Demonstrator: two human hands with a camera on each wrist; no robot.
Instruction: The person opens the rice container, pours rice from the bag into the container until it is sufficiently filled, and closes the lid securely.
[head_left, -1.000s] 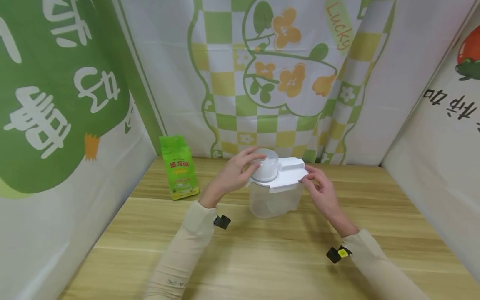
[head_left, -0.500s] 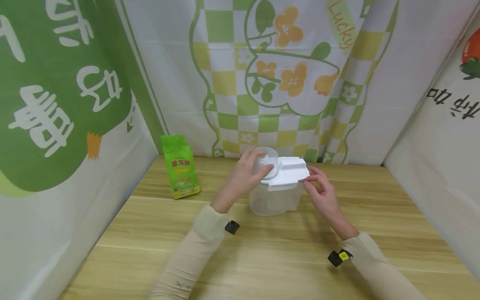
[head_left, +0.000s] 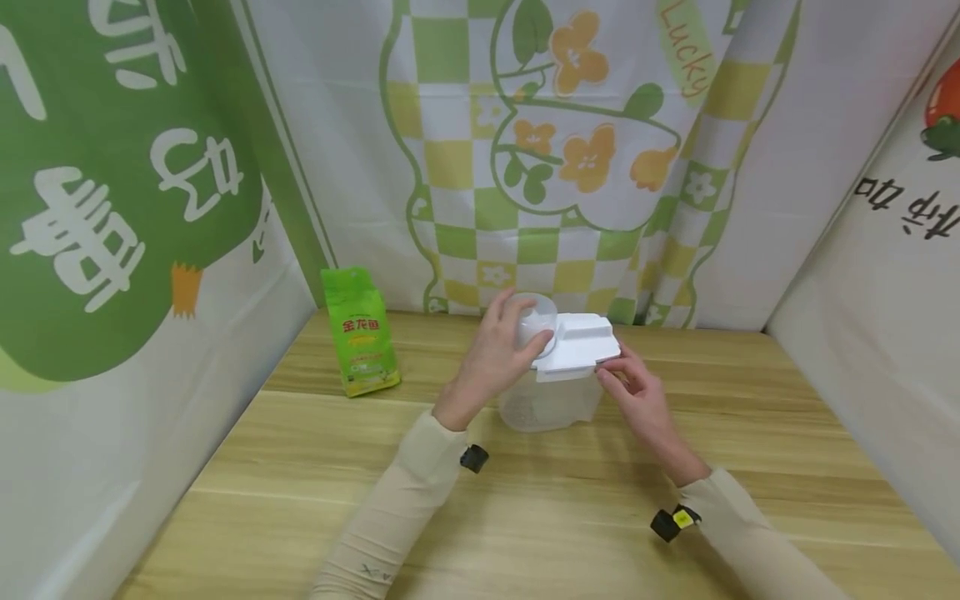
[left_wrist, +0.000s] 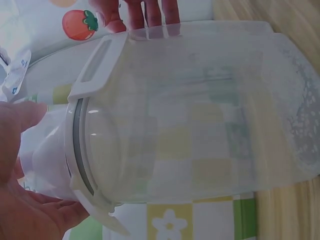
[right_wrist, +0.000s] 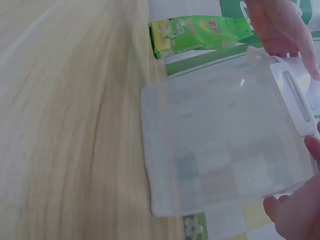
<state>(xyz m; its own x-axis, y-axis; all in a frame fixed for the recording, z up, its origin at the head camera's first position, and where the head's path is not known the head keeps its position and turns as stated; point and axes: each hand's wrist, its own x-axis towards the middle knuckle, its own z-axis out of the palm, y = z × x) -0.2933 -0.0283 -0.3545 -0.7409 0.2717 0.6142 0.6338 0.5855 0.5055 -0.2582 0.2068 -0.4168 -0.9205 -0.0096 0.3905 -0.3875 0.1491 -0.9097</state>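
Note:
A clear plastic storage container (head_left: pixel 536 410) with a white lid (head_left: pixel 581 354) stands upright on the table. Over the lid's left end is a clear round cup (head_left: pixel 543 308). My left hand (head_left: pixel 489 354) grips this cup, thumb at the near side and fingers around the far side; the left wrist view shows the cup (left_wrist: pixel 45 155) between thumb and fingers. At the container's right end, my right hand (head_left: pixel 641 400) holds the corner under the lid, thumb at the front and fingers on the end wall. The lid's side clip (right_wrist: pixel 296 97) lies flat against the body in the right wrist view.
A green printed bag (head_left: pixel 363 342) stands upright on the wooden table (head_left: pixel 525 517), left of the container. Behind, a checked, flowered cloth (head_left: pixel 495 242) hangs along the table's back edge. Printed cloth also hangs at both sides.
My left hand has shifted right and turned around the cup, its thumb now at the cup's right front. My right hand has slid slightly left and down along the lid's edge. The container stays put.

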